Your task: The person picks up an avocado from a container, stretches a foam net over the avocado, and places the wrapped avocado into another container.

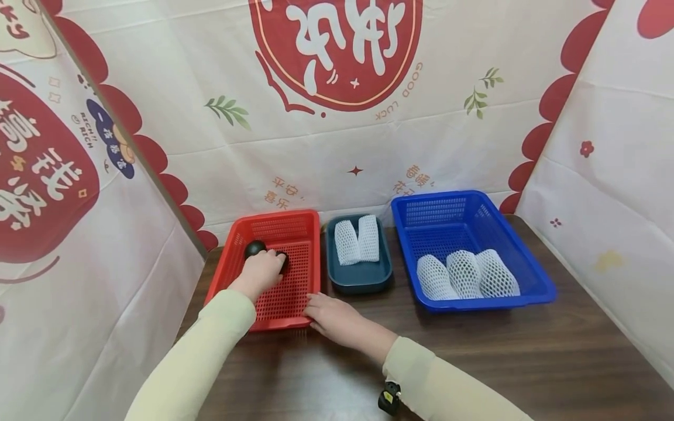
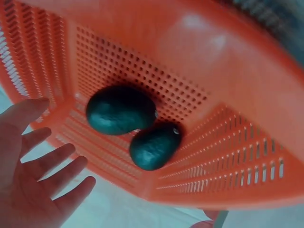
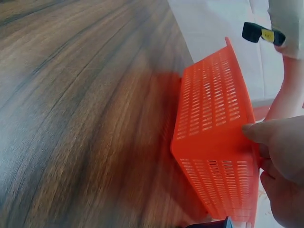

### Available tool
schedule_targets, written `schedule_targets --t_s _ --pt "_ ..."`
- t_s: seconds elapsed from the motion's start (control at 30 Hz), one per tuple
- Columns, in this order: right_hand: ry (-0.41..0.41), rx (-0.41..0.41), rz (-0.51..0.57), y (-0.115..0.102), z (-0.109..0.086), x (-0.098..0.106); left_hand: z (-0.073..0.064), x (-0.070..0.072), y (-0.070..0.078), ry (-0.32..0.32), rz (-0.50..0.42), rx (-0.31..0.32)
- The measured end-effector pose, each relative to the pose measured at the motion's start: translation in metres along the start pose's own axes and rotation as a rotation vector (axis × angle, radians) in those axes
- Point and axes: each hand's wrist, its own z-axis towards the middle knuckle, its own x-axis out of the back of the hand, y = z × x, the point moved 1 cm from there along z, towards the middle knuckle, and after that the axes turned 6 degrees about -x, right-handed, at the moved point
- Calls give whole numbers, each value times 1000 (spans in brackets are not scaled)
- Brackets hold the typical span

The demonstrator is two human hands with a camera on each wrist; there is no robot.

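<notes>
Two dark green avocados lie in a red plastic basket (image 1: 286,323). One avocado (image 1: 255,248) shows at the back left in the head view; the second avocado (image 1: 285,261) is partly hidden by my left hand (image 1: 261,272). In the left wrist view, the larger avocado (image 2: 121,110) and smaller avocado (image 2: 155,146) rest against each other, with my left fingers (image 2: 59,159) spread beside them. My right hand (image 1: 337,320) grips the basket's front right corner. The right wrist view shows its thumb (image 3: 259,132) over the rim.
Right of the red basket stands a dark teal tray (image 1: 360,286) with two white foam net sleeves (image 1: 368,238). Farther right, a blue basket (image 1: 474,304) holds several white net-covered things (image 1: 464,275). Printed cloth walls (image 1: 337,158) border the wooden table (image 1: 474,351).
</notes>
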Motion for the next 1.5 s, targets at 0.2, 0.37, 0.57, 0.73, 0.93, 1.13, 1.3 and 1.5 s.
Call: schedule_targets --t_s 0.2,0.37,0.57,0.73,0.93,1.13,1.3,1.5 --pt "-11 -37 40 1 3 -1 17 -11 -8 -36 61 3" --pt "-24 -37 63 2 2 -1 27 -19 -11 -91 33 39" --pt "-24 -30 71 3 2 0 38 -28 -20 -131 -6 43" --pt "-32 -23 100 4 3 0 45 -33 -25 -167 -47 31" --pt "-59 -30 98 2 3 0 49 -36 -24 -201 -69 36" --pt "-62 -27 89 1 4 0 52 -36 -22 -202 -96 9" --pt "-56 -26 98 2 5 -1 54 -37 -18 -208 -143 -8" --pt "-59 -33 96 1 5 1 53 -40 -15 -228 -122 -45"
